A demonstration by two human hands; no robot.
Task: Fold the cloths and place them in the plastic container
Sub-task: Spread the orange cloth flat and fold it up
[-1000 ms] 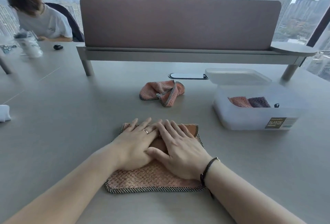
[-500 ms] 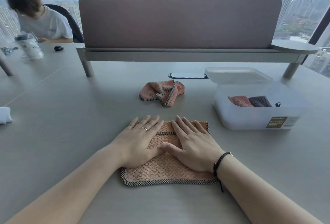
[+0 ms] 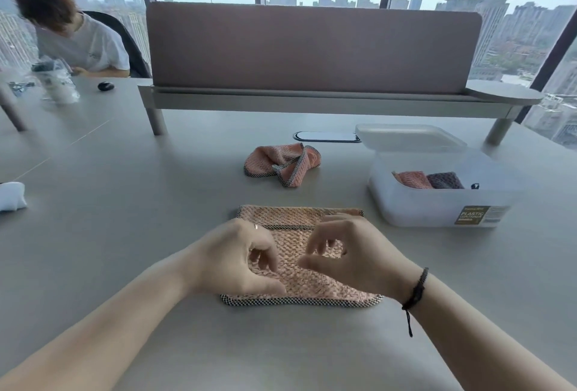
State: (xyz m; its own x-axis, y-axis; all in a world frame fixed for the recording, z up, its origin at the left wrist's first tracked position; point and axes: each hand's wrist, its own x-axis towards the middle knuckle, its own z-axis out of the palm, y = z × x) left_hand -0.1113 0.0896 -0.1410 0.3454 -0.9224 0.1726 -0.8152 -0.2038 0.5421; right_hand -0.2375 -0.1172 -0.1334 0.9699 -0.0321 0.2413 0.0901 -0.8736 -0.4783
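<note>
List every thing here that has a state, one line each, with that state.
Peach cloth: flat on the table, partly folded.
Crumpled cloth: unfolded, bunched up.
Container: open, two folded cloths inside.
Lid: off, behind the container.
Left hand: fingers curled over the peach cloth.
Right hand: fingers curled over the peach cloth.

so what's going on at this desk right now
A person is folding cloths and packing them into a plastic container. A pink cloth lies flat in front of them, folded once. The left hand and right hand are over it with fingers curled; whether they grip it is unclear. Another pink cloth lies crumpled farther back, not yet folded. The open container on the right already holds a pink folded cloth and a dark folded cloth; its lid lies behind it.
</note>
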